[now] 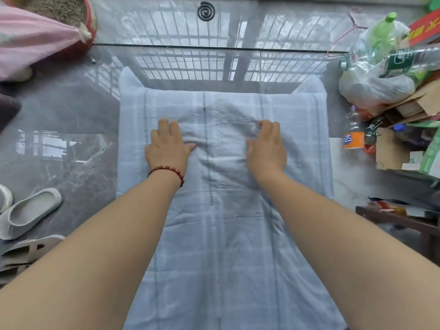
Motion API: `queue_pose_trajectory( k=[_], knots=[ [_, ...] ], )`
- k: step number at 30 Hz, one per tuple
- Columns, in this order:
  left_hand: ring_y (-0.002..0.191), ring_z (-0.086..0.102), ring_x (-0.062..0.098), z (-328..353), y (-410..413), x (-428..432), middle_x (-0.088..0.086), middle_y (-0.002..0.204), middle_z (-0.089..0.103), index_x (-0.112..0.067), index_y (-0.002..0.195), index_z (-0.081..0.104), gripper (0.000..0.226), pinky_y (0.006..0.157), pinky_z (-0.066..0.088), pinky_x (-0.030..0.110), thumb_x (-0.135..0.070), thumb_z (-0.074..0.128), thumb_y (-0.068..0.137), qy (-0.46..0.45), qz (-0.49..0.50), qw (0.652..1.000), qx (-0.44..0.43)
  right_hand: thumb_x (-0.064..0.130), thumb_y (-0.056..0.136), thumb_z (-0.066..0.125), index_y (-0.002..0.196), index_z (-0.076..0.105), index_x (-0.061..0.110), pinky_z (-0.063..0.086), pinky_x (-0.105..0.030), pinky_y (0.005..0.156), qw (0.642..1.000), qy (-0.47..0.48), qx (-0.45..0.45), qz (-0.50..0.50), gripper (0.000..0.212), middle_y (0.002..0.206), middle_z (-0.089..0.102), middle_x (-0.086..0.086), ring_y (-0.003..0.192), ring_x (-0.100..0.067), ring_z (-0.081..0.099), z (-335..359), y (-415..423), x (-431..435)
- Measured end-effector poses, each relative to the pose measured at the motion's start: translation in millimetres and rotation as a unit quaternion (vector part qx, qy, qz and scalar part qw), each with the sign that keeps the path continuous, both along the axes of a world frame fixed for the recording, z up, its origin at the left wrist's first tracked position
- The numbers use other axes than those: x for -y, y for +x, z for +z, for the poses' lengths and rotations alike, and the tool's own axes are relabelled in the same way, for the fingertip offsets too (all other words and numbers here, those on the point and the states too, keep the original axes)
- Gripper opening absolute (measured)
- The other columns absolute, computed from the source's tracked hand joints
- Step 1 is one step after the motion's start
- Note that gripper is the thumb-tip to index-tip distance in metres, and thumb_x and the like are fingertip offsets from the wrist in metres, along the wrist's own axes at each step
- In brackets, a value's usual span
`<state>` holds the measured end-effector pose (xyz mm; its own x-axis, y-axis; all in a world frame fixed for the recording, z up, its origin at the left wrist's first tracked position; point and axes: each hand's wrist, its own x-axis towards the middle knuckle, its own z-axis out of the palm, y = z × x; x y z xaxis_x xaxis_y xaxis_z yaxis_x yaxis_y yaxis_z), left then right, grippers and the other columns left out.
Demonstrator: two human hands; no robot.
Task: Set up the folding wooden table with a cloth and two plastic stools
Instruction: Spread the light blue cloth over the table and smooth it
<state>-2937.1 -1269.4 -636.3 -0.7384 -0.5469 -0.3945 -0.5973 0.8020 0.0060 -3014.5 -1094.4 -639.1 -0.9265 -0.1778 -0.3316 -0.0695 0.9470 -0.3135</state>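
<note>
Near the middle of the cloth (228, 234), the left hand (166, 148), with a bead bracelet (166, 171) at its wrist, lies flat with fingers straight, pressing the fabric down. Just toward 3 o'clock of it, the right hand (266, 148) bends its fingertips into a raised ridge of fabric and seems to pinch it. Between them the weave is rucked into soft creases.

The cloth looks thin, light and limp. It should slide and bunch under a palm, so smoothing is probably best done outward from the centre, or by taking the hanging edges at 3 and 9 o'clock and tugging gently.

It drapes the whole top, so the table itself is hidden, along with its legs and whether it stands square. No stools are in view. An orange-labelled bottle (353, 136) stands at 3 o'clock amid clutter too jumbled to sort out, pale slippers (28, 210) lie at 8 o'clock, and a dark coil (206, 11) sits at 12 o'clock.
</note>
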Motion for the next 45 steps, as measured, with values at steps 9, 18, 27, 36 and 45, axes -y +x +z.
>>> queue_pose_trajectory(
  k=[9,18,27,36,45],
  knots=[
    [0.11,0.045,0.03,0,3,28,0.014,0.129,0.036,-0.006,0.134,0.031,0.055,0.068,0.038,0.039,-0.045,0.043,0.096,-0.012,0.088,0.996,0.016,0.023,0.097,0.047,0.126,0.041,0.011,0.045,-0.039,0.082,0.998,0.044,0.007,-0.05,0.032,0.129,0.037,-0.009,0.112,-0.026,0.047,2,-6,-1],
    [0.096,0.049,0.029,5,-3,28,0.01,0.116,0.042,-0.016,0.121,0.04,0.041,0.062,0.037,0.033,0.005,0.042,0.085,0.011,-0.031,0.998,0.06,0.018,0.099,0.041,0.111,0.05,0.006,0.039,-0.036,0.073,0.996,0.076,0.029,-0.039,0.018,0.12,0.044,-0.01,0.107,-0.027,0.047,1,-13,5],
    [0.106,0.047,0.025,1,22,17,0.008,0.131,0.03,-0.014,0.14,0.022,0.051,0.07,0.043,0.038,-0.038,0.038,0.099,0.04,-0.024,0.999,0.028,0.029,0.091,0.058,0.111,0.052,0.011,0.046,-0.036,0.085,0.996,-0.029,0.009,-0.088,0.027,0.121,0.045,-0.003,0.109,-0.022,0.045,1,3,-1],
    [0.101,0.046,0.028,-7,15,2,0.01,0.12,0.043,-0.006,0.11,0.047,0.016,0.067,0.035,0.033,-0.016,0.041,0.098,0.06,0.061,0.995,-0.053,0.024,0.097,0.049,0.094,0.054,0.011,0.041,-0.034,0.074,0.994,-0.022,0.023,-0.106,0.014,0.11,0.049,-0.004,0.108,-0.022,0.045,-1,-6,5],
    [0.096,0.047,0.028,13,-11,15,0.014,0.123,0.041,0.0,0.112,0.044,0.021,0.066,0.035,0.032,-0.016,0.037,0.099,0.03,0.024,0.996,-0.085,0.024,0.098,0.046,0.1,0.052,0.008,0.037,-0.031,0.075,0.994,-0.042,-0.047,-0.093,0.017,0.113,0.047,-0.007,0.106,-0.023,0.045,20,-28,16]
  ],
)
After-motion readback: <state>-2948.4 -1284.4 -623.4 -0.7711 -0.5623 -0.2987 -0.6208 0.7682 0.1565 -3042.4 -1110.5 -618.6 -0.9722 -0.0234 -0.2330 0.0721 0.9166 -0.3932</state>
